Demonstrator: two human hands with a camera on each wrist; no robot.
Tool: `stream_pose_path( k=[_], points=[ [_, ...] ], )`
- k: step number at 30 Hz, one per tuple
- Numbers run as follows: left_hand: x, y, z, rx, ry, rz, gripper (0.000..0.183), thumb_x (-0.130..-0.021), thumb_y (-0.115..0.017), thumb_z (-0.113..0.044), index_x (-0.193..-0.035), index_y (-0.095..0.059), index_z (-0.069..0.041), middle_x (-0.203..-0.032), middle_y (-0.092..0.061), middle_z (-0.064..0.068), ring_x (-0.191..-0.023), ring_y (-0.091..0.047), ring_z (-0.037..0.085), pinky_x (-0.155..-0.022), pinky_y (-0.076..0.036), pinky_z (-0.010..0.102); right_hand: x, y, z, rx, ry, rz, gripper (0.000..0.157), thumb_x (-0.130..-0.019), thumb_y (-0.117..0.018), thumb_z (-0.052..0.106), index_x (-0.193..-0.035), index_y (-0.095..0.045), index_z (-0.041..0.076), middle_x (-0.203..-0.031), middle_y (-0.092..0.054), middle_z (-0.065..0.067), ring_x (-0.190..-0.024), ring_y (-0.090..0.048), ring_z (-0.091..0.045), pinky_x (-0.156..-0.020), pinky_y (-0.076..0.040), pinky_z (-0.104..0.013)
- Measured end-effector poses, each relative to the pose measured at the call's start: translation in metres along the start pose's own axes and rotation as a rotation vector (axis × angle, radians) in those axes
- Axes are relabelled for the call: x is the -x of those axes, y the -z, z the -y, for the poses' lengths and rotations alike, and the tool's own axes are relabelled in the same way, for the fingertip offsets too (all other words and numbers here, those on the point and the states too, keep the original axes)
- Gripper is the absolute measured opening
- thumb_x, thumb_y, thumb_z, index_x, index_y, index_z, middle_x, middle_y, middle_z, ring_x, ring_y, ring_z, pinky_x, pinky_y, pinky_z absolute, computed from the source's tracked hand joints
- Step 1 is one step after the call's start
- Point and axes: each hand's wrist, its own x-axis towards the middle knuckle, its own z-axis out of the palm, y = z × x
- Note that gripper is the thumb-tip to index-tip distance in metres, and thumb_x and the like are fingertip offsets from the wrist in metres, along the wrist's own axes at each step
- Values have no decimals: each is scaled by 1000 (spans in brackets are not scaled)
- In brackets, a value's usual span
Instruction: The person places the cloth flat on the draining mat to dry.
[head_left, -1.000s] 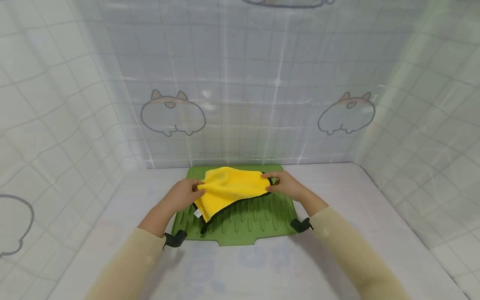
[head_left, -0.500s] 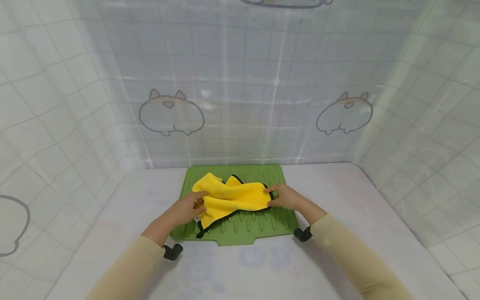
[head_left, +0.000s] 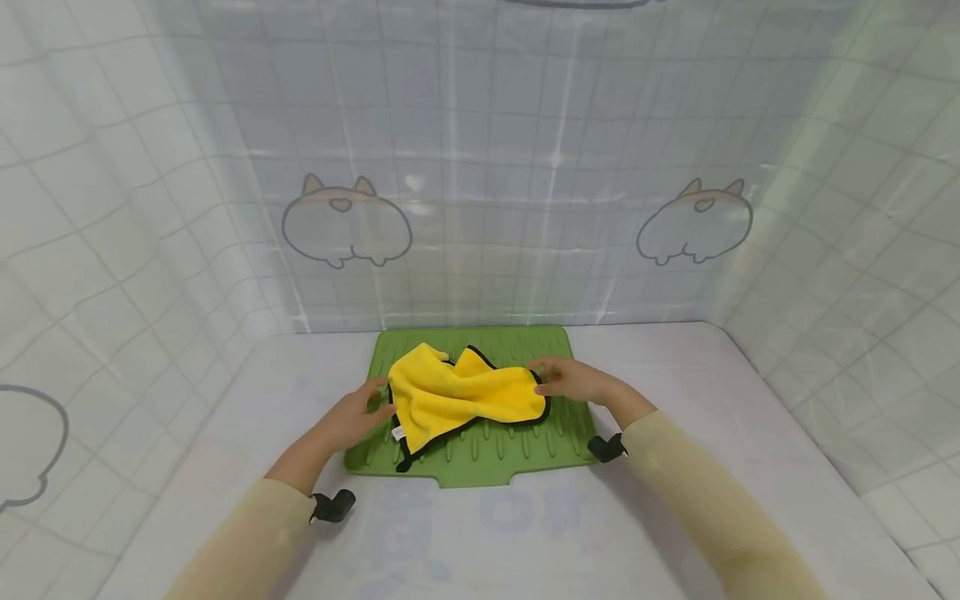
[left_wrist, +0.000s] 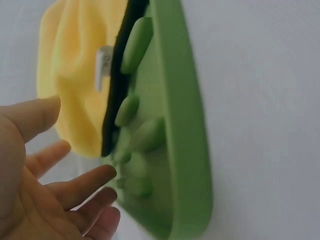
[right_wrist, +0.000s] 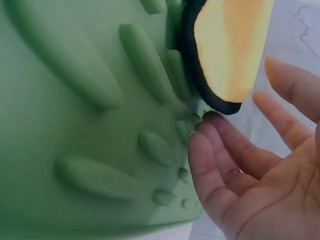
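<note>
A yellow cloth (head_left: 457, 392) with black edging lies rumpled on a green ridged mat (head_left: 495, 454), its far edge bunched into peaks. My left hand (head_left: 352, 421) is beside the cloth's left edge, fingers spread and holding nothing; in the left wrist view they hover by the mat's raised rim (left_wrist: 182, 120). A small white label (head_left: 397, 433) sticks out at that edge. On the other side, my right hand (head_left: 577, 382) is close to the cloth's right end. The right wrist view shows its fingers (right_wrist: 207, 165) loosely bent, with the cloth's black corner just above them and not gripped.
A pale table (head_left: 480, 542) surrounds the mat. White grid-patterned curtains (head_left: 487, 167) with cartoon animal prints hang behind and at both sides. Small black devices (head_left: 333, 506) sit at both wrists.
Both hands lowered the yellow cloth onto the mat and let it go. It now lies lower and more crumpled. My left hand has drawn back to the left.
</note>
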Motion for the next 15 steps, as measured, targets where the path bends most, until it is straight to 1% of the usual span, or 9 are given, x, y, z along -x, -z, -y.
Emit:
stream_pose_path(
  k=[5,10,12,15],
  points=[
    [-9,-7,1,16,-1,20,69,-104,-53,-43,-158,-27,-9,-152,-35,32,-139,-36,50,-106,-36,66,-10,1,-5,-100,1,22,43,-101,-63,24,-143,-53,16,-135,-58,-12,-121,-58,-28,-103,-47,-49],
    [-11,-7,-1,44,-45,20,65,-104,-53,-41,-157,-32,-7,-157,-30,28,-143,-27,50,-110,-29,68,-13,1,-8,-177,-1,22,37,-101,-63,24,-137,-60,18,-136,-58,-9,-124,-57,-27,-106,-45,-48],
    [-10,-7,-1,52,-59,23,65,-104,-53,-39,-156,-33,-6,-158,-30,28,-144,-25,51,-111,-26,68,-14,1,-9,-187,9,22,35,-101,-63,24,-135,-62,18,-137,-58,-7,-122,-57,-25,-103,-47,-48],
    [-10,-9,0,65,-61,25,65,-104,-54,-39,-155,-34,-5,-157,-30,28,-144,-24,51,-111,-25,68,-16,-1,-8,-184,23,24,33,-100,-64,22,-133,-65,20,-139,-58,-2,-120,-57,-22,-97,-49,-43]
  ],
)
